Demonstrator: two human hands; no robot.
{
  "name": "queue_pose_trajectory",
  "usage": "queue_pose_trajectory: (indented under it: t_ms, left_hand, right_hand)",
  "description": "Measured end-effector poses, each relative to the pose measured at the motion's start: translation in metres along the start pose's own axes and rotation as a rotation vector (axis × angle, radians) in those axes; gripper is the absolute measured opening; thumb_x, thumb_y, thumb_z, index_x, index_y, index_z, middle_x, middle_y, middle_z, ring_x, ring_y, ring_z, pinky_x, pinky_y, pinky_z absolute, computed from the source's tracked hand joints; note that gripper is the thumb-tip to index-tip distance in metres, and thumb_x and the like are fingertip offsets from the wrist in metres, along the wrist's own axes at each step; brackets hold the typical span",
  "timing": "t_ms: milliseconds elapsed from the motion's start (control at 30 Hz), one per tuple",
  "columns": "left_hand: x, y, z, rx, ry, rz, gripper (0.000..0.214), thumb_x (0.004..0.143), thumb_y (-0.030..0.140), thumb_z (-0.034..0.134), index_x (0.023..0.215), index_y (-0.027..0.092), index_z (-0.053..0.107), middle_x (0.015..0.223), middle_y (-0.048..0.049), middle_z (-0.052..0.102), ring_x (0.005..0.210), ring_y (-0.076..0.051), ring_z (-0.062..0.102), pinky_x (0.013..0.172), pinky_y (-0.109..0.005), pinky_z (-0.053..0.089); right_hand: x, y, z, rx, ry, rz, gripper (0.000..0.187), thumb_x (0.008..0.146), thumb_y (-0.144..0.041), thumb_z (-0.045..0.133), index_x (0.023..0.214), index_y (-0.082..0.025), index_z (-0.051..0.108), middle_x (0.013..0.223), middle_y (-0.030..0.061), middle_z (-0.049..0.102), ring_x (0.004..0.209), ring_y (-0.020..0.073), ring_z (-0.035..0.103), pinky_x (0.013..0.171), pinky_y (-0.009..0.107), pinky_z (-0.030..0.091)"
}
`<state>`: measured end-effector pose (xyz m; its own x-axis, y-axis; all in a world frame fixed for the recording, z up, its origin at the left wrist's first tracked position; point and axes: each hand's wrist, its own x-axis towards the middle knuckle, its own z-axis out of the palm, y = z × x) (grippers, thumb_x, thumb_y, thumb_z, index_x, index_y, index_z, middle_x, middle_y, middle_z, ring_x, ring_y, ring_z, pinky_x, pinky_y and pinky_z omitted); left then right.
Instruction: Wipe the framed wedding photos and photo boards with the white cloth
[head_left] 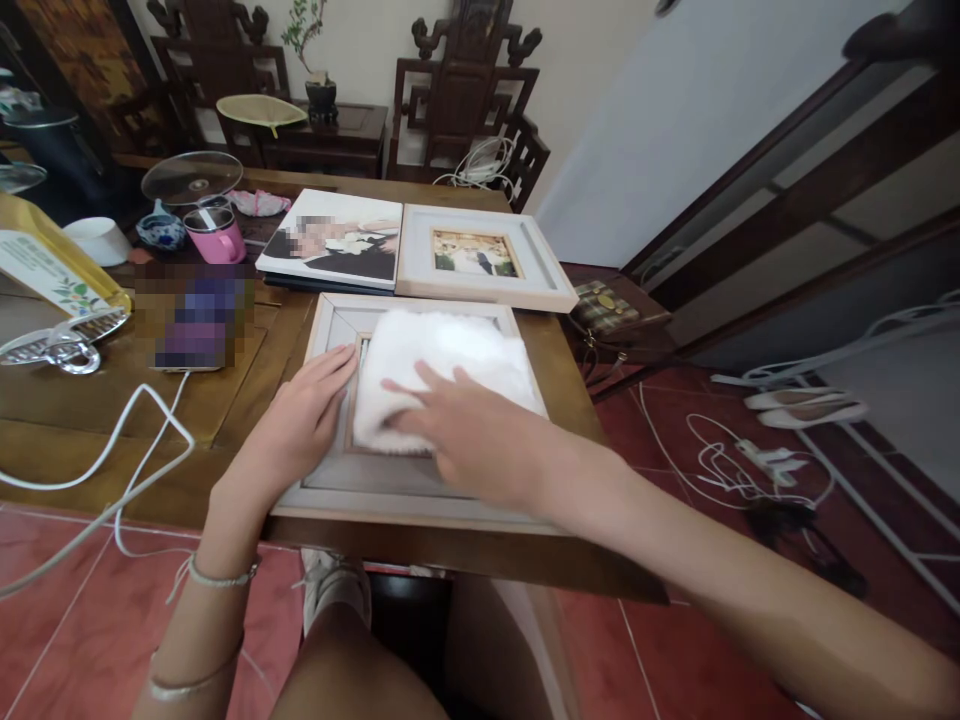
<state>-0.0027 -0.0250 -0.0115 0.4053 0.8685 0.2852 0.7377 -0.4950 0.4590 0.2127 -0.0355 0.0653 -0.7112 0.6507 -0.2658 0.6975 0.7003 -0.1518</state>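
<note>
A picture frame (pixel 330 500) with a wide pale border lies flat at the table's front edge. My left hand (pixel 311 405) rests on its left side, fingers stretched out and lying flat across the border. On the middle of the frame is a fluffy white cloth (pixel 450 345), slightly bunched, covering most of the inner picture. My right hand (pixel 465 425) presses on this cloth from the right, with some fingers curled into its folds and slightly blurred. Behind lie a second frame (pixel 551 275) with a small photo and a photo album (pixel 352 235) with a picture cover.
On the wooden table (pixel 247 425) to the left are a pink mug (pixel 217 245), a glass lid (pixel 193 178), a hair claw clip (pixel 60 345) and a yellow box (pixel 60 265). A white cable (pixel 150 440) hangs over the front edge. A plaid bag (pixel 604 305) sits at the right.
</note>
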Motion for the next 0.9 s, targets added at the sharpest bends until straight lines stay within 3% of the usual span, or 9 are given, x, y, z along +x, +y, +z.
queue_pose_trajectory:
  t_ms: [133, 233, 300, 400, 467, 633, 767, 900]
  left_hand:
    - [0.001, 0.000, -0.001, 0.006, -0.007, 0.008, 0.048, 0.102, 0.025, 0.031, 0.142, 0.011, 0.051, 0.152, -0.0139, 0.047, 0.143, -0.025, 0.041, 0.120, -0.047, 0.032]
    - [0.001, 0.000, -0.001, 0.000, -0.005, 0.009, 0.047, 0.103, 0.029, 0.032, 0.142, 0.011, 0.052, 0.151, -0.0137, 0.048, 0.143, -0.025, 0.042, 0.120, -0.047, 0.032]
    - [0.001, 0.001, -0.002, -0.018, 0.012, 0.004, 0.050, 0.104, 0.033, 0.031, 0.142, 0.009, 0.051, 0.151, -0.0146, 0.048, 0.142, -0.025, 0.042, 0.121, -0.045, 0.031]
    - [0.000, 0.006, -0.004, -0.070, 0.048, -0.007, 0.054, 0.105, 0.039, 0.029, 0.146, 0.008, 0.047, 0.153, -0.0141, 0.045, 0.143, -0.024, 0.040, 0.122, -0.043, 0.028]
    - [-0.002, 0.009, -0.006, -0.107, 0.059, -0.030, 0.057, 0.105, 0.044, 0.027, 0.149, 0.010, 0.043, 0.155, -0.0121, 0.042, 0.144, -0.023, 0.039, 0.122, -0.042, 0.027]
    - [-0.005, 0.012, -0.009, -0.160, 0.118, -0.075, 0.067, 0.103, 0.058, 0.023, 0.154, 0.016, 0.034, 0.158, -0.0095, 0.038, 0.146, -0.025, 0.036, 0.122, -0.044, 0.025]
    - [-0.007, 0.010, -0.010, -0.179, 0.135, -0.046, 0.075, 0.100, 0.065, 0.016, 0.156, 0.018, 0.031, 0.161, -0.0093, 0.032, 0.148, -0.027, 0.030, 0.123, -0.046, 0.022]
    - [-0.005, 0.009, -0.009, -0.168, 0.112, -0.074, 0.075, 0.100, 0.064, 0.013, 0.153, 0.017, 0.036, 0.159, -0.0100, 0.037, 0.147, -0.026, 0.034, 0.123, -0.044, 0.024]
  right_hand:
    - [-0.035, -0.021, -0.016, 0.115, -0.106, -0.120, 0.058, 0.071, 0.004, 0.047, 0.116, -0.025, 0.071, 0.126, 0.0077, 0.068, 0.119, 0.0315, 0.061, 0.092, 0.040, 0.051]
    - [-0.032, -0.021, -0.018, 0.092, -0.080, -0.032, 0.056, 0.075, 0.001, 0.045, 0.118, -0.025, 0.069, 0.117, 0.0095, 0.071, 0.106, 0.0306, 0.066, 0.087, 0.042, 0.052]
    - [-0.016, -0.012, -0.015, 0.037, -0.002, 0.089, 0.058, 0.079, -0.001, 0.044, 0.129, -0.024, 0.064, 0.128, 0.0120, 0.066, 0.116, 0.0352, 0.061, 0.095, 0.052, 0.049]
    - [0.018, 0.005, -0.006, -0.072, 0.105, 0.271, 0.060, 0.084, -0.004, 0.044, 0.142, -0.019, 0.053, 0.154, 0.0131, 0.044, 0.141, 0.0443, 0.036, 0.107, 0.069, 0.033]
    - [0.037, 0.010, 0.001, -0.111, 0.148, 0.320, 0.062, 0.086, -0.006, 0.045, 0.147, -0.017, 0.047, 0.162, 0.0114, 0.029, 0.146, 0.0464, 0.022, 0.110, 0.074, 0.024]
    - [0.049, -0.009, 0.011, -0.140, 0.274, 0.155, 0.051, 0.095, -0.009, 0.034, 0.143, -0.012, 0.053, 0.162, 0.0138, 0.027, 0.147, 0.0473, 0.017, 0.112, 0.073, 0.024]
    - [0.032, -0.036, 0.010, -0.105, 0.154, 0.020, 0.043, 0.096, -0.014, 0.042, 0.134, -0.017, 0.062, 0.160, 0.0135, 0.033, 0.145, 0.0490, 0.023, 0.110, 0.073, 0.028]
    - [0.006, -0.053, 0.011, -0.056, 0.072, -0.109, 0.036, 0.097, -0.019, 0.047, 0.125, -0.019, 0.069, 0.159, 0.0147, 0.034, 0.143, 0.0500, 0.026, 0.109, 0.073, 0.029]
